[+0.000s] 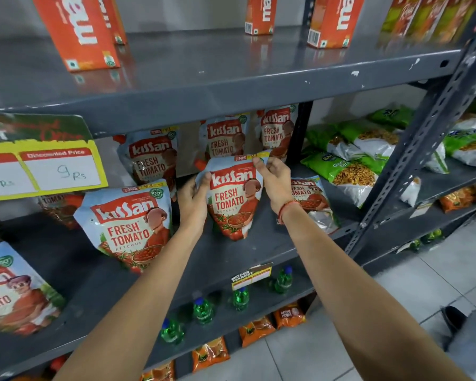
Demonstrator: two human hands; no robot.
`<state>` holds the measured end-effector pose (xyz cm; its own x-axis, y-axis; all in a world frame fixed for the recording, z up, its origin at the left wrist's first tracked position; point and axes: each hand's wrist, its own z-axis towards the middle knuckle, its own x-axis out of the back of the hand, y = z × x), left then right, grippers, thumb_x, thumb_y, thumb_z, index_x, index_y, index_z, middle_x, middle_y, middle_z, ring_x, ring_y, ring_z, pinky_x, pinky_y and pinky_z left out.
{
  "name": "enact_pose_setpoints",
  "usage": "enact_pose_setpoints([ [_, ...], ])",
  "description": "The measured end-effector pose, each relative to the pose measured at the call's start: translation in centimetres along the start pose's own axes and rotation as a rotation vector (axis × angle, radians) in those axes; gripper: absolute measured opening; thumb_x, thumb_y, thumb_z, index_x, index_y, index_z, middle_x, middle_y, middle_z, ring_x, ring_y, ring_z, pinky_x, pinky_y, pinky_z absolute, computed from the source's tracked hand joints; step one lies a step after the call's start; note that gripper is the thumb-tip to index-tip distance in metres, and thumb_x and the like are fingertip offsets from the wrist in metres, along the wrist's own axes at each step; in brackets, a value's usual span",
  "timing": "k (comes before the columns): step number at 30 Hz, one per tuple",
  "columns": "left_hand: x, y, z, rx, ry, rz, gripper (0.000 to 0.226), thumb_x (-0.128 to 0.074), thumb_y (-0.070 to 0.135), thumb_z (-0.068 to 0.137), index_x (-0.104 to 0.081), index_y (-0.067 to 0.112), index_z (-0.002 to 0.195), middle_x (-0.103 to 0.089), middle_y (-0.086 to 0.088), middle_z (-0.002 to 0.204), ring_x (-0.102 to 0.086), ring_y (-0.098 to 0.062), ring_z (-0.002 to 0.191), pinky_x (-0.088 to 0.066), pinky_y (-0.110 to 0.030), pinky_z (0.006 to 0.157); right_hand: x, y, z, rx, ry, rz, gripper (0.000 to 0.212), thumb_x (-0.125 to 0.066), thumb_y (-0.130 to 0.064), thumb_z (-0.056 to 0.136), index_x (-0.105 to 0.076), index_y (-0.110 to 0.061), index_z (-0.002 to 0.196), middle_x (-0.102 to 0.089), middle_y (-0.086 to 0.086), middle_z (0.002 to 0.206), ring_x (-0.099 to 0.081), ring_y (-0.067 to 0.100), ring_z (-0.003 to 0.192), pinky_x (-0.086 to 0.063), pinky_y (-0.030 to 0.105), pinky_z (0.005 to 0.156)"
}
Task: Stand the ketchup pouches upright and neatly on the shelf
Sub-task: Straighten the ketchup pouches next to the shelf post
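Both hands, left (194,199) and right (275,180), grip pinching pouch (232,204) top corners, base on shelf (259,251). Back-row pouches (226,138) upright; left pouch (127,224) leaning, approx half done.

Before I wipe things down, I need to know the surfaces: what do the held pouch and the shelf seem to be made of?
Held pouch: looks like glossy printed plastic film, since it creases and bends at its top corners. Shelf: looks like grey painted metal, with a dull sheen, chipped white spots and punched uprights.
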<state>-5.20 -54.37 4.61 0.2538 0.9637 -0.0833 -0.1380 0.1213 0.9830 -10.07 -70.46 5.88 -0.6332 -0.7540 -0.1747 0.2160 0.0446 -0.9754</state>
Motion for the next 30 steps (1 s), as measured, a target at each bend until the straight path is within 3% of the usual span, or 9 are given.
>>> enact_pose_setpoints([
  [3, 0.0, 0.0, -0.2, 0.025, 0.040, 0.011, 0.021, -0.055, 0.027, 0.091, -0.061, 0.009, 0.101, -0.068, 0.002, 0.093, -0.065, 0.001, 0.079, -0.049, -0.006, 0.061, 0.3, -0.1, 0.1, 0.024, -0.015, -0.016, 0.012, -0.060, -0.021, 0.090, -0.058, -0.008, 0.089, -0.068, 0.002, 0.080, -0.067, 0.006, 0.070, -0.054, 0.016, 0.061],
  [7, -0.9, -0.3, -2.9, -0.009, 0.235, 0.193, 0.047, -0.058, 0.026, 0.089, -0.045, 0.007, 0.130, -0.052, -0.013, 0.133, -0.051, -0.023, 0.121, -0.044, -0.040, 0.103, 1.4, 0.1, -0.1, 0.022, 0.041, -0.021, 0.011, -0.061, -0.031, 0.088, -0.058, -0.020, 0.087, -0.067, -0.002, 0.082, -0.065, 0.005, 0.078, -0.053, 0.021, 0.073],
  [10, -3.3, -0.8, -6.3, -0.173, 0.367, 0.341, 0.057, -0.060, 0.014, 0.085, -0.036, 0.006, 0.135, -0.039, -0.019, 0.135, -0.040, -0.030, 0.127, -0.035, -0.045, 0.109, 4.1, 0.5, 0.3, 0.057, 0.169, -0.138, 0.017, -0.059, -0.035, 0.088, -0.060, -0.017, 0.086, -0.063, 0.002, 0.081, -0.059, 0.014, 0.080, -0.048, 0.030, 0.079],
  [16, -10.6, -2.0, -8.0, -0.352, -0.035, 0.466, 0.033, -0.053, 0.020, 0.087, -0.050, 0.015, 0.120, -0.051, -0.008, 0.118, -0.054, -0.020, 0.107, -0.046, -0.031, 0.091, 13.1, 1.3, 3.7, -0.228, 0.249, -0.774, 0.043, -0.053, -0.032, 0.092, -0.058, 0.002, 0.118, -0.060, 0.021, 0.121, -0.053, 0.035, 0.116, -0.044, 0.030, 0.095],
  [19, -14.1, -3.3, -5.9, -0.015, -0.314, 0.543, 0.037, -0.054, 0.022, 0.091, -0.049, 0.012, 0.126, -0.058, -0.011, 0.123, -0.059, -0.021, 0.106, -0.046, -0.029, 0.090, 16.4, 2.6, 3.9, -0.446, 0.138, -0.800, 0.039, -0.050, -0.032, 0.094, -0.061, 0.005, 0.101, -0.064, 0.018, 0.100, -0.060, 0.033, 0.099, -0.050, 0.028, 0.074],
  [23, -16.4, -5.7, -5.7, 0.532, -0.319, 0.420, 0.048, -0.047, 0.027, 0.095, -0.038, 0.006, 0.137, -0.049, -0.014, 0.138, -0.054, -0.031, 0.119, -0.049, -0.042, 0.097, 17.7, 4.3, 3.9, -0.550, 0.095, -0.607, 0.039, -0.057, -0.029, 0.092, -0.064, 0.008, 0.084, -0.064, 0.020, 0.095, -0.058, 0.027, 0.065, -0.046, 0.015, 0.049],
  [24, -16.6, -6.3, -6.1, 0.595, -0.318, 0.345, 0.044, -0.046, 0.026, 0.096, -0.041, 0.005, 0.134, -0.051, -0.015, 0.136, -0.057, -0.030, 0.114, -0.051, -0.039, 0.093, 17.9, 4.6, 3.8, -0.537, 0.094, -0.589, 0.035, -0.057, -0.024, 0.092, -0.064, 0.011, 0.092, -0.065, 0.022, 0.102, -0.062, 0.029, 0.070, -0.045, 0.014, 0.049],
  [27, -16.2, -7.1, -7.3, 0.674, -0.321, 0.232, 0.035, -0.046, 0.025, 0.096, -0.053, 0.002, 0.121, -0.064, -0.014, 0.119, -0.066, -0.017, 0.079, -0.051, -0.024, 0.074, 18.4, 4.9, 4.2, -0.539, 0.025, -0.609, 0.034, -0.058, -0.015, 0.091, -0.059, 0.014, 0.109, -0.063, 0.025, 0.118, -0.061, 0.035, 0.107, -0.049, 0.036, 0.087],
  [30, -14.7, -7.1, -7.4, 0.777, -0.410, 0.292, 0.028, -0.049, 0.029, 0.094, -0.062, 0.007, 0.108, -0.072, -0.003, 0.093, -0.067, -0.008, 0.071, -0.051, -0.019, 0.064, 19.4, 4.9, 4.6, -0.644, -0.110, -0.534, 0.022, -0.059, -0.009, 0.089, -0.060, 0.005, 0.106, -0.070, 0.012, 0.097, -0.061, 0.030, 0.095, -0.047, 0.041, 0.099],
])
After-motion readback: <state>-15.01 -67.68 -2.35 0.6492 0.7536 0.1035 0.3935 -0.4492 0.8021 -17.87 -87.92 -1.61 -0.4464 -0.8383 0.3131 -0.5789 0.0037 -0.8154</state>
